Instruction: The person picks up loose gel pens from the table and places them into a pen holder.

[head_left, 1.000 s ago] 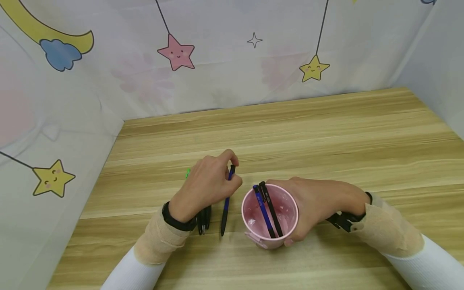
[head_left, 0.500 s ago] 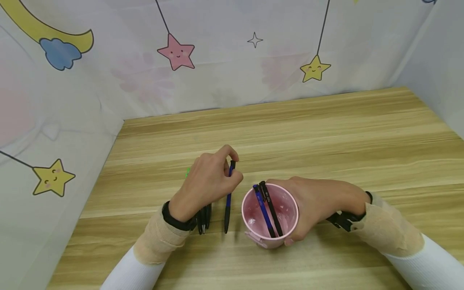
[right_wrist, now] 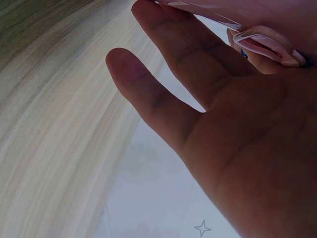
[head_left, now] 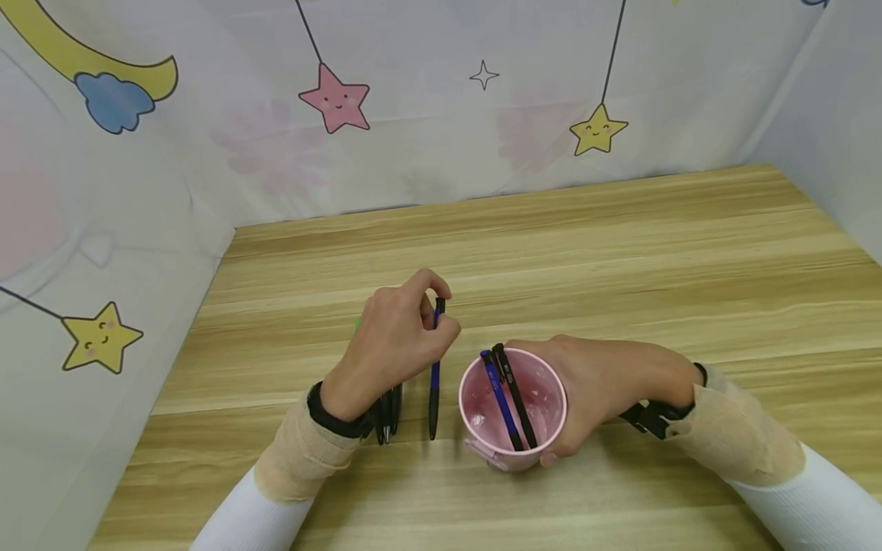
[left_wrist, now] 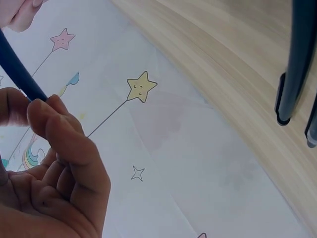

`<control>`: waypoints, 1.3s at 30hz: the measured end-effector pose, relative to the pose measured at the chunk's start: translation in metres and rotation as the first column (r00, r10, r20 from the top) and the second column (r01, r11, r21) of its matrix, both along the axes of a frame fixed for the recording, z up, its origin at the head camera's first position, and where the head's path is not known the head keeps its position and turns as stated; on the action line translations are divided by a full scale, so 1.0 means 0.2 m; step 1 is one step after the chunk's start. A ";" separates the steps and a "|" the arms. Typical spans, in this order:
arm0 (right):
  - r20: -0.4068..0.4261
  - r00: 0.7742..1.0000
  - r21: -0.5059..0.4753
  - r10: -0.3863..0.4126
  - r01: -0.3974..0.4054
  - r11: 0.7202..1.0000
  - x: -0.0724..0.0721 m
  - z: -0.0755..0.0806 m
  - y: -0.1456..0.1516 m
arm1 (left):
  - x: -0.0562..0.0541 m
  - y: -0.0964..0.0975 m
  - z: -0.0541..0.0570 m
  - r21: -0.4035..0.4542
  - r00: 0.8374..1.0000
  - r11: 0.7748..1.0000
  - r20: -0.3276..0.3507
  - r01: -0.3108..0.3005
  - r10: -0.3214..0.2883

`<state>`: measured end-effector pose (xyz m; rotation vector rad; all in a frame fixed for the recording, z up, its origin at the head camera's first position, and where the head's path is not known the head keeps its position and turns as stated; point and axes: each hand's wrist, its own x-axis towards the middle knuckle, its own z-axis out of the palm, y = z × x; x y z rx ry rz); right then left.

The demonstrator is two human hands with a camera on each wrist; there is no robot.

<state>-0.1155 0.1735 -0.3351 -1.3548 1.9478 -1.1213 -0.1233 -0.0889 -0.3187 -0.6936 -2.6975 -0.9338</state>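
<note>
In the head view my left hand [head_left: 398, 329] pinches a blue pen [head_left: 436, 371] with a black grip between thumb and index finger near its top end. The pen's tip points toward me, left of the pink cup [head_left: 477, 438]. In the left wrist view the same pen [left_wrist: 20, 69] slants up from the fingertips. My right hand [head_left: 586, 386] grips the cup from its right side. Inside the cup lean a blue-and-black pen [head_left: 501, 399] and a black pen [head_left: 518, 398]. The right wrist view shows the palm below the cup's side [right_wrist: 277, 15], with some fingers stretched out.
Several dark pens [head_left: 388, 417] lie under and beside my left wrist, partly hidden by it. A bit of bright green [head_left: 357, 324] shows behind the left hand. The wooden table [head_left: 620, 260] meets a patterned white cloth [head_left: 413, 145] at the back and left.
My left hand has moved slightly up and away from me with the blue pen, whose tip has shifted right and farther back. The right hand and cup stay in place.
</note>
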 end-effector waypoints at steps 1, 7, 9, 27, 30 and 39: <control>0.000 1.000 -0.002 0.000 0.000 1.000 0.00 0.00 0.00 | 0.00 0.00 0.00 0.009 1.000 1.000 -0.001 -0.002 0.002; 0.008 1.000 -0.007 0.002 -0.002 1.000 0.00 0.00 -0.01 | 0.00 0.00 0.00 0.074 1.000 0.997 -0.009 -0.011 0.012; 0.007 1.000 -0.007 0.001 -0.001 1.000 0.00 0.00 -0.01 | 0.00 0.00 0.00 0.088 1.000 0.996 -0.008 -0.017 0.017; -0.002 1.000 0.002 -0.007 0.007 1.000 0.01 -0.01 -0.01 | 0.01 -0.02 0.03 0.285 1.000 0.958 -0.007 -0.004 0.006; -0.007 1.000 0.002 -0.010 0.010 1.000 0.01 -0.01 -0.01 | 0.01 -0.02 0.03 0.321 1.000 0.947 -0.026 0.010 -0.001; -0.007 1.000 0.001 -0.011 0.011 1.000 0.02 -0.01 -0.02 | 0.01 -0.03 0.03 0.400 0.998 0.916 -0.057 0.045 -0.024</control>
